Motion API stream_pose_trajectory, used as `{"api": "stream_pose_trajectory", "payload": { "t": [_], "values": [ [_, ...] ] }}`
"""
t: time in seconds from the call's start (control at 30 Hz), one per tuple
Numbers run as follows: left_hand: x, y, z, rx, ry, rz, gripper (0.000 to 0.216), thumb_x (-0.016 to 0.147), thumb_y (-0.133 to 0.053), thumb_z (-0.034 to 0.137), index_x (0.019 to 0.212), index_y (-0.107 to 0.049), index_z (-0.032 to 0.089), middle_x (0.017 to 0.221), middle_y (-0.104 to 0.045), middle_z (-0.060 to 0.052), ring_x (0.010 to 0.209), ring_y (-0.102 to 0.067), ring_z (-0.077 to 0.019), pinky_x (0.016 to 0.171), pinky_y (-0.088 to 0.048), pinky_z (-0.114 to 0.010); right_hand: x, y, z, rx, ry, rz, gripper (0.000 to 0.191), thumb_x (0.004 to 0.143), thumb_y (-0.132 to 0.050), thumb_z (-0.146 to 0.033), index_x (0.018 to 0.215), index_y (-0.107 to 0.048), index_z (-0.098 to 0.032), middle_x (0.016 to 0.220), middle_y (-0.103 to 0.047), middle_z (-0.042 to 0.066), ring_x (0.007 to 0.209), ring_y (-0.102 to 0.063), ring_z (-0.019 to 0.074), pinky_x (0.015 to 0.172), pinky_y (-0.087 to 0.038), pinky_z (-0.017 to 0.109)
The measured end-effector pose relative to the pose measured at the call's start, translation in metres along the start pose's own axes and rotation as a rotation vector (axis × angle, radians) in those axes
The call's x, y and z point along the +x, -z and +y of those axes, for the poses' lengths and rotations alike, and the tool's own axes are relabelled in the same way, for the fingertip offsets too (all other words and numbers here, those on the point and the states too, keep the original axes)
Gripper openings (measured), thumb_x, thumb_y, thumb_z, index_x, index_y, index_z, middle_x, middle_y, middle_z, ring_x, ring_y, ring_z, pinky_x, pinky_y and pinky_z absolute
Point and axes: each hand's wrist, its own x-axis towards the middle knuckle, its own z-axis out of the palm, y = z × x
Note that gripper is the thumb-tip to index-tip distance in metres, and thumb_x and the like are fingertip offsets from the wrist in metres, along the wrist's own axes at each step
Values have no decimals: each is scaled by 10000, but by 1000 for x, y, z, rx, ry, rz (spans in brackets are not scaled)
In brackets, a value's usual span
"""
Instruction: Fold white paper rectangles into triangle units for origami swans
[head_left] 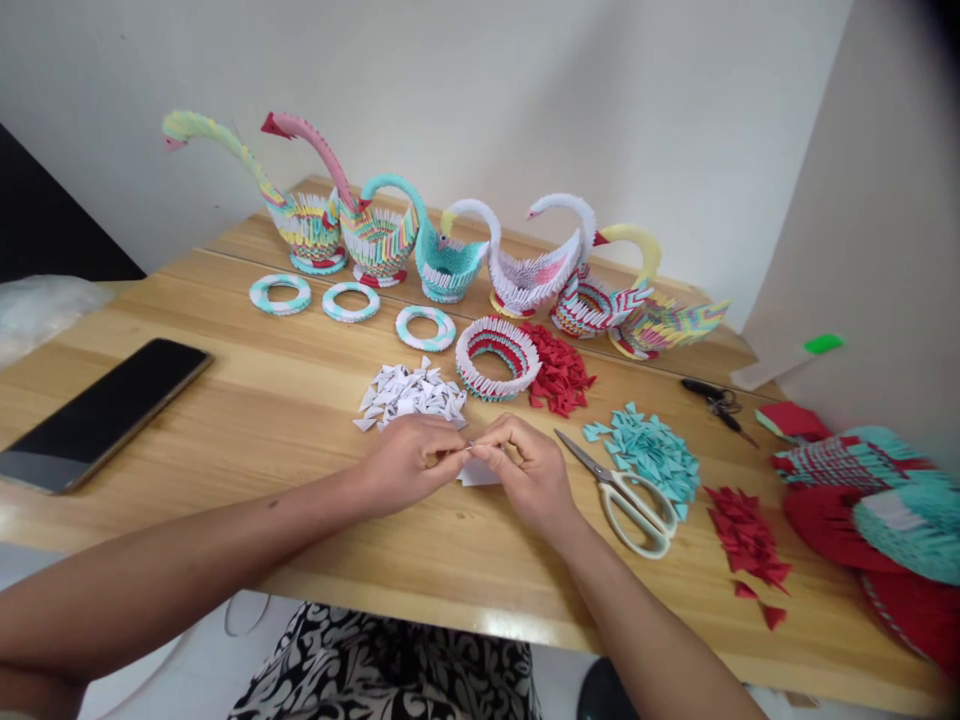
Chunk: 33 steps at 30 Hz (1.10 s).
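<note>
My left hand [412, 460] and my right hand [529, 470] meet above the wooden table, thumbs and forefingers pinched together. Between the fingertips is a small white paper piece [471, 447], mostly hidden. Under them lies some white paper [481, 474], partly covered by my right hand. Just beyond my left hand sits a heap of folded white paper triangles [412, 393]. Farther back stands a round ring of interlocked paper pieces [498, 358] in white, red and turquoise. Scissors with pale handles [630, 500] rest to the right of my right hand.
Red triangles [559, 370], turquoise triangles [652, 450] and more red ones [746, 535] lie in heaps. Several paper swans [450, 262] line the back, with patterned rings [425, 328] before them. A phone [105, 410] lies left; red-and-turquoise paper models [862, 470] crowd the right.
</note>
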Motion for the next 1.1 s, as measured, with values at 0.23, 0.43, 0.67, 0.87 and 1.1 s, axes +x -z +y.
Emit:
{"api": "stream_pose_trajectory", "payload": {
  "t": [0.23,0.43,0.67,0.87,1.1],
  "values": [
    [1,5,4,14,-18,37,373,920,-465,242,567,-534,142,539,-507,15,537,-437,-95,575,-336,-231,-1,6,7,164,-282,-50,238,892,-574,-373,793,-684,-186,682,-628,-16,605,-535,109,552,-401,202],
    [2,1,-4,-13,72,56,292,892,-530,250,628,-591,140,601,-575,8,570,-501,-92,561,-334,-209,2,6,4,23,-201,32,93,829,-658,-270,810,-703,-191,772,-688,1,695,-603,132,635,-442,219],
    [1,1,-4,66,-2,42,353,890,-503,229,547,-512,143,534,-477,19,552,-442,-100,558,-323,-222,1,3,2,-57,-98,-2,79,859,-626,-233,834,-694,-202,808,-692,0,745,-624,139,705,-454,235],
    [1,0,-7,-38,124,18,246,875,-548,262,661,-591,147,637,-582,-6,620,-517,-117,597,-377,-233,0,2,4,-154,-56,52,49,848,-630,-218,825,-671,-205,798,-691,-5,747,-629,142,711,-462,237],
    [7,6,-13,-873,405,-152,217,874,-570,352,831,-592,140,754,-659,-24,669,-622,-108,657,-492,-235,1,4,0,-211,6,59,82,856,-607,-221,810,-674,-210,774,-695,0,712,-631,148,691,-474,247]
  ]
}}
